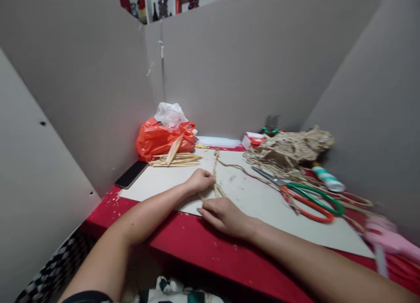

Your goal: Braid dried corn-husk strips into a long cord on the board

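A thin tan braid point(215, 163) runs down the middle of a white board point(262, 202). My left hand point(200, 180) pinches the braid at its lower part. Nearer to me, my right hand point(223, 214) has its fingers closed on the loose straw-coloured strands point(219, 191) that spread from the braid's lower end. A brown cord point(239, 167) leads from the braid's top to the right. Scissors point(295, 193) with green and orange handles lie right of my hands. Dry flat strips point(175, 159) are piled at the board's back left.
A phone point(131, 175) lies at the left edge, beside an orange plastic bag point(157, 139). At the back right are a heap of cord point(292, 148), a red-white box point(253, 140) and a striped roll point(328, 178). A pink tool point(390, 237) lies far right. Grey panels surround the red table point(197, 246).
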`<state>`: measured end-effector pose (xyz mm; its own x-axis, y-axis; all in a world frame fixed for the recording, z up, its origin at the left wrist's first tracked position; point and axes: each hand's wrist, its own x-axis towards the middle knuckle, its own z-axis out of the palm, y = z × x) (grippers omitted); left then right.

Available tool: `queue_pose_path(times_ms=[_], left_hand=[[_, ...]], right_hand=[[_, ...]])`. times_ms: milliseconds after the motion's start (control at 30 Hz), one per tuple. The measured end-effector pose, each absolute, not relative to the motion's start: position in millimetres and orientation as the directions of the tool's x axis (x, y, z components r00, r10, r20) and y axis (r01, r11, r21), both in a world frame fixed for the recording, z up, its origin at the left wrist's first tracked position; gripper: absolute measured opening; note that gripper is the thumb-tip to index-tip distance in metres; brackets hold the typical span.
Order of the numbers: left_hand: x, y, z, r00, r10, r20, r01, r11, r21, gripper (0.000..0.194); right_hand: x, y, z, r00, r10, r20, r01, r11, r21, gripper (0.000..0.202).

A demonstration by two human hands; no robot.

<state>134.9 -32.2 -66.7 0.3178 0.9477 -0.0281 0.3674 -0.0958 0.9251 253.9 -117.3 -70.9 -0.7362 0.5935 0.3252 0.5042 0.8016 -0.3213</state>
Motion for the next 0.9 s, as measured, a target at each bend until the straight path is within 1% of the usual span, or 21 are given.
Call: queue_pose_path(times_ms=[167,433,633,900], left_hand=[[135,-29,-63,0.351,0.936,-0.032,0.329,-0.091,0.940,0.019],[131,-30,-61,0.380,0.924,-0.042,0.300,-0.080,0.950,0.024],[132,-25,-61,0.395,0.915,-0.089,0.308,-0.040,0.951,0.027],[137,-21,-68,0.371,0.928,-0.027,0.299,-0.092,0.950,0.024]], right_hand=[[253,-114,-74,-0.765,0.527,0.369,0.472,0.850,-0.236,0.032],[245,-119,-70,-0.801,0.475,0.364,0.432,0.880,-0.198,0.031],[251,-120,-65,-0.804,0.483,0.348,0.440,0.876,-0.199,0.030],[258,-112,-70,-0.771,0.521,0.366,0.475,0.854,-0.215,0.031]])
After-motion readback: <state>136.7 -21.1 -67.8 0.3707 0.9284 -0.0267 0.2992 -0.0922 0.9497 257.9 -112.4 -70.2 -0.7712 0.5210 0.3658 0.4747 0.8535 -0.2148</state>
